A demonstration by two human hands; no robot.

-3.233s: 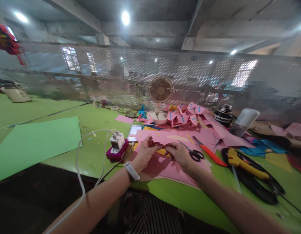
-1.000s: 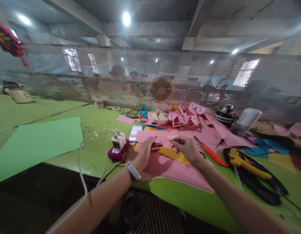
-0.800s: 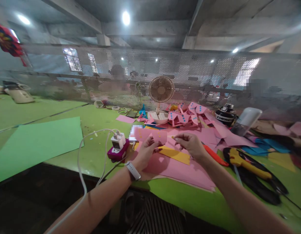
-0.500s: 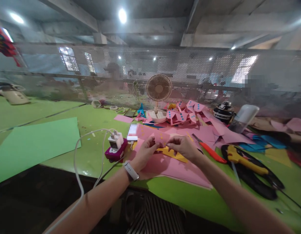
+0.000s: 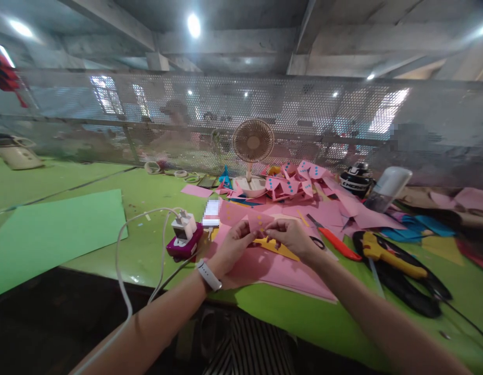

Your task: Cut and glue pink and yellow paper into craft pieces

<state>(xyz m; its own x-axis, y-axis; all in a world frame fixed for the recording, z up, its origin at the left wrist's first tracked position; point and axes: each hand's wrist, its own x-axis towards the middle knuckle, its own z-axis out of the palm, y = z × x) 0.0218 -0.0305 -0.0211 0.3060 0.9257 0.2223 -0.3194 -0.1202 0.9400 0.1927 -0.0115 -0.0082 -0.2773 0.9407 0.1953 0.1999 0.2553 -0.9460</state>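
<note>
My left hand (image 5: 232,248) and my right hand (image 5: 291,237) meet over the green table (image 5: 147,198), both pinching a small pink paper piece (image 5: 259,221) with yellow dots on it. The piece is held just above a large pink sheet (image 5: 280,268) and a yellow sheet (image 5: 275,248). A white watch sits on my left wrist. Red-handled scissors (image 5: 331,240) lie just right of my right hand.
A purple block with a white charger (image 5: 183,235) and its cable lies left of my hands. A small fan (image 5: 252,151), a heap of pink dotted pieces (image 5: 292,183), a yellow-black tool (image 5: 397,265), a bottle (image 5: 387,187) and a green sheet (image 5: 53,229) surround them. A mesh screen stands behind.
My right hand lifted from the sheets and came in to the left hand. Both now pinch the small pink piece together, raised a little off the table.
</note>
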